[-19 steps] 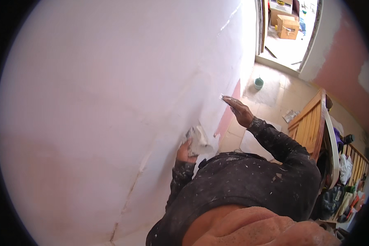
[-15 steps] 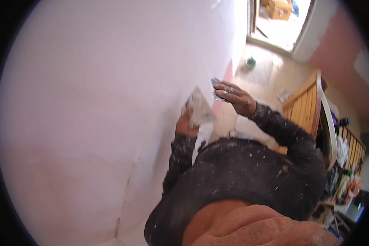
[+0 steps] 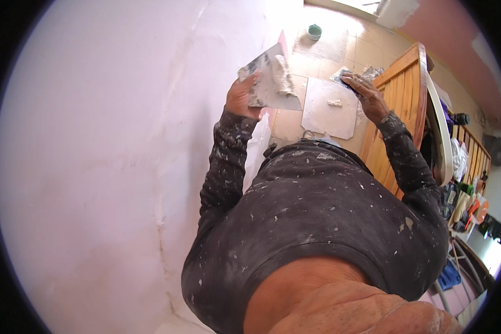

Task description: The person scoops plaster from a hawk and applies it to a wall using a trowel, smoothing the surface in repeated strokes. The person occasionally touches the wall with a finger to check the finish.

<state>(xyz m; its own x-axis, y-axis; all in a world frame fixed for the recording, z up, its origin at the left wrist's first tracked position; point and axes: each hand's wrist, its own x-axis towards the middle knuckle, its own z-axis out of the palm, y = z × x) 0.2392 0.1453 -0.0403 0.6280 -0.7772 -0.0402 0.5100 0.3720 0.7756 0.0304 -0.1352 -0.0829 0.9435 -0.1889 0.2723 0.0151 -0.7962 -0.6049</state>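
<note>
My left hand (image 3: 240, 94) grips a flat, triangular-looking metal plate (image 3: 273, 99) smeared with grey and carrying a thick streak of white paste (image 3: 284, 75). It is held close to the pale pinkish-white wall (image 3: 94, 139) on the left. My right hand (image 3: 367, 97), dusted white, has its fingers closed on a small putty blade (image 3: 338, 76), to the right of the plate and apart from it. Below on the tiled floor lies a pale square board (image 3: 323, 117) with a small white lump on it. Both dark sleeves are spattered with white.
A green bucket (image 3: 314, 32) stands on the tiles farther up, near the doorway. A wooden panel (image 3: 395, 111) with a white rim piece stands at my right, with piled clothes and assorted items (image 3: 459, 158) beyond it. White plastic (image 3: 257, 147) hangs low beside the wall.
The view has tipped, showing more floor. My left hand with the plate has risen in the picture; my right hand has shifted up and right, and the two are farther apart.
</note>
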